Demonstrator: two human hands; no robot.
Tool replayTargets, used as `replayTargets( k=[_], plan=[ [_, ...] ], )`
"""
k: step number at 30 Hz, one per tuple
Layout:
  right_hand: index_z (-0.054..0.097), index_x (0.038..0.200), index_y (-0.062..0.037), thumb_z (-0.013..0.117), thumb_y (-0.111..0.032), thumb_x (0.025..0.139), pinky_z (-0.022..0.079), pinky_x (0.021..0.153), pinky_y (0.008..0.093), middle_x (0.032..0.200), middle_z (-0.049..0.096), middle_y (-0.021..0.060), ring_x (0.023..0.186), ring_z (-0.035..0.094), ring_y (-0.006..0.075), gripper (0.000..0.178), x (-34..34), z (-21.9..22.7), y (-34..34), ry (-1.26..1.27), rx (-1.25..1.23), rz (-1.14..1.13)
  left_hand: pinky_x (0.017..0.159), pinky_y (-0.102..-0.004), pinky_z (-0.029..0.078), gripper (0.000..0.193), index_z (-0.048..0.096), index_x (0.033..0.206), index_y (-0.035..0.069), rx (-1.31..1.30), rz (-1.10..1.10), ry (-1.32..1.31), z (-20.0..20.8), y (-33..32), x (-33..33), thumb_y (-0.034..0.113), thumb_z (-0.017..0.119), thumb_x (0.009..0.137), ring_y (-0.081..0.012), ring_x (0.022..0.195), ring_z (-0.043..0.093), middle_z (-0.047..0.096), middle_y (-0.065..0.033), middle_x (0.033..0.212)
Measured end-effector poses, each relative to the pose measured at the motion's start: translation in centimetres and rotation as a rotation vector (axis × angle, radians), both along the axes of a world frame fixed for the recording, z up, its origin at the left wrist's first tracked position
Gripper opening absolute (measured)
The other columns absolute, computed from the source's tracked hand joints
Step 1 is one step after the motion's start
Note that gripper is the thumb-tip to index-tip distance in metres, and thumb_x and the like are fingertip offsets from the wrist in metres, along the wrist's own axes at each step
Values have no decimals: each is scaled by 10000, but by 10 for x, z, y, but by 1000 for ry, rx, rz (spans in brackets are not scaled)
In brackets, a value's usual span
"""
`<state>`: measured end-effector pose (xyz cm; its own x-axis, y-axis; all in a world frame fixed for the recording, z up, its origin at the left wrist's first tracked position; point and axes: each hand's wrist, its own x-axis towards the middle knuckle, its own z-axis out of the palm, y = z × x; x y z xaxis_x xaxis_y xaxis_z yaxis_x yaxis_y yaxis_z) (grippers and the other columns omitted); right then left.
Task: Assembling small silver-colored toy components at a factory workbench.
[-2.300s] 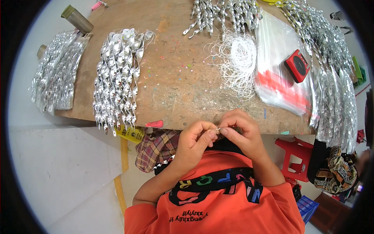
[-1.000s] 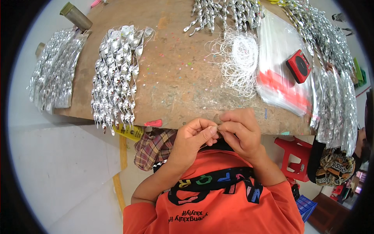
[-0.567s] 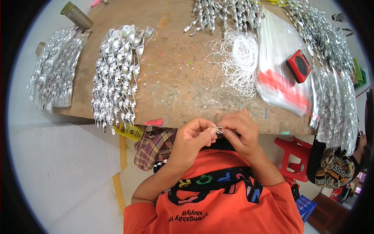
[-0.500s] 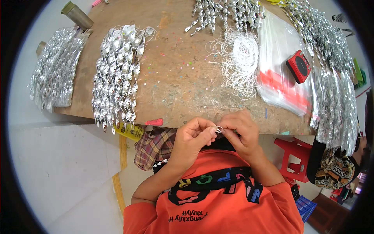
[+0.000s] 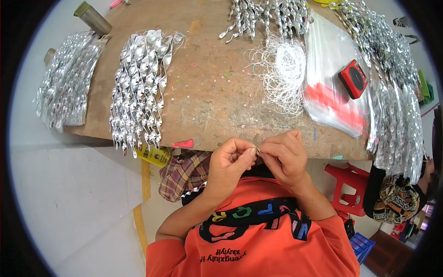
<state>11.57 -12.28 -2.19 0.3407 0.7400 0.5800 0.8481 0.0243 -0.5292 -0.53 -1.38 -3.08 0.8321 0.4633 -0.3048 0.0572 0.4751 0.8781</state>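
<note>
Close together at the table's near edge, my two hands meet over a small shiny metal ring (image 5: 258, 151). My left hand (image 5: 232, 162) pinches it between thumb and forefinger, the other fingers curled in. From the other side my right hand (image 5: 287, 157) is also closed on the ring, its thumb and forefinger at the ring's edge. The fingertips partly cover the ring, and whether a thread runs through it cannot be made out. Beyond the hands lies a tangled heap of white string (image 5: 287, 69). Silver twisted spiral strips (image 5: 138, 87) lie in a bundle at the left.
Clear plastic bags (image 5: 330, 51) with red bands lie at right, a red and black box-shaped device (image 5: 354, 78) on top. More silver strips hang over the right (image 5: 397, 111) and far-left edges. A metal tube (image 5: 92, 19) stands far left; a red stool (image 5: 346, 189) is below.
The ring has turned between my fingertips and now looks narrower. My right hand has shifted slightly, its fingers more raised. Everything on the table stays put.
</note>
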Motion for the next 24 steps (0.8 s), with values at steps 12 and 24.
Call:
replayTargets(
  k=[12,24],
  plan=[
    [540,837,-21,534,-23,825,391,685,250,832,544,70,748,502,143,13,8,-1,-10,489,-59,-48,505,-147,320,111,613,921,27,75,-48,29,11,7,-4,111,595,851,-3,580,439,538,42,673],
    [553,1070,-2,589,1,817,422,758,233,933,539,37,843,512,111,256,-2,-2,-10,1170,-115,188,492,-144,321,118,616,906,36,-140,-58,9,14,11,-3,135,600,842,-16,567,445,546,37,671]
  ],
)
